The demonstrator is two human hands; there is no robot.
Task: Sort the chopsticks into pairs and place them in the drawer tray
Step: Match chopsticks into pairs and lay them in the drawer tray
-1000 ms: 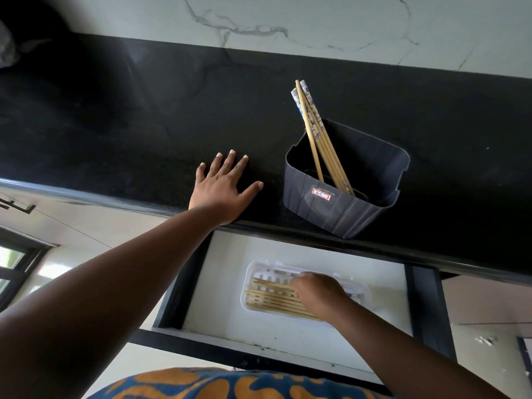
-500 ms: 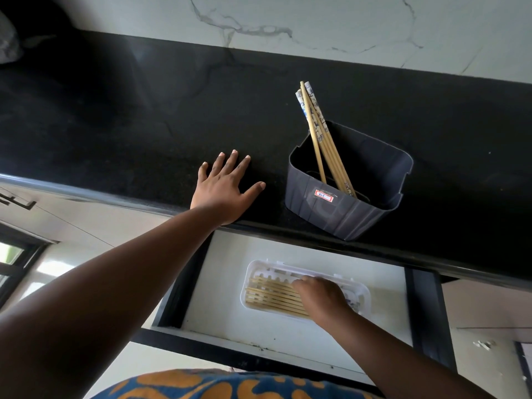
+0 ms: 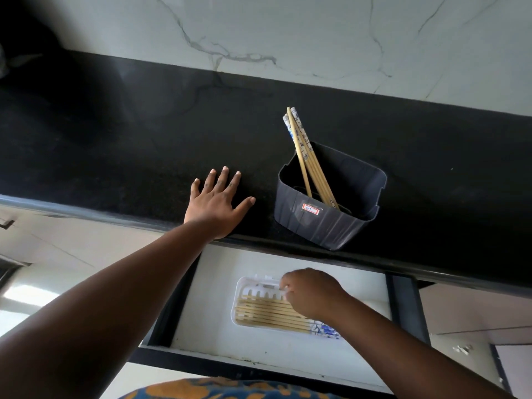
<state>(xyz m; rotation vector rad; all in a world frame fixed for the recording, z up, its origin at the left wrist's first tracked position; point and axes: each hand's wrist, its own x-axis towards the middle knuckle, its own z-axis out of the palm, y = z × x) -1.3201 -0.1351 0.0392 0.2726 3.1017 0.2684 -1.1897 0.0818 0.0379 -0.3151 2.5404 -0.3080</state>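
Our right hand [image 3: 312,293] sits at the lower centre of the frame, over the tray [image 3: 240,289]. Its fingers [image 3: 285,286] are curled loosely at the tray's upper rim; we cannot tell whether they pinch anything, as the knuckles hide the fingertips. Half a second ago this hand lay lower, flat on the tray's right part, over the chopsticks [image 3: 270,312]. It has since lifted up and back toward the slotted far wall. We judge that the latest pair is released and the hand is either tidying the row or withdrawing.

The chopsticks lie side by side along the tray, their patterned ends showing at its lower right. The tray rests in the open drawer [image 3: 207,283], below the counter [image 3: 115,139] edge.

Our left hand [image 3: 216,203] is flat on the counter at mid-frame, fingers spread, gripping nothing; it has not moved.

Right of it stands the bin [image 3: 325,223], with several more sticks [image 3: 311,168] leaning inside. Sorting therefore appears unfinished.
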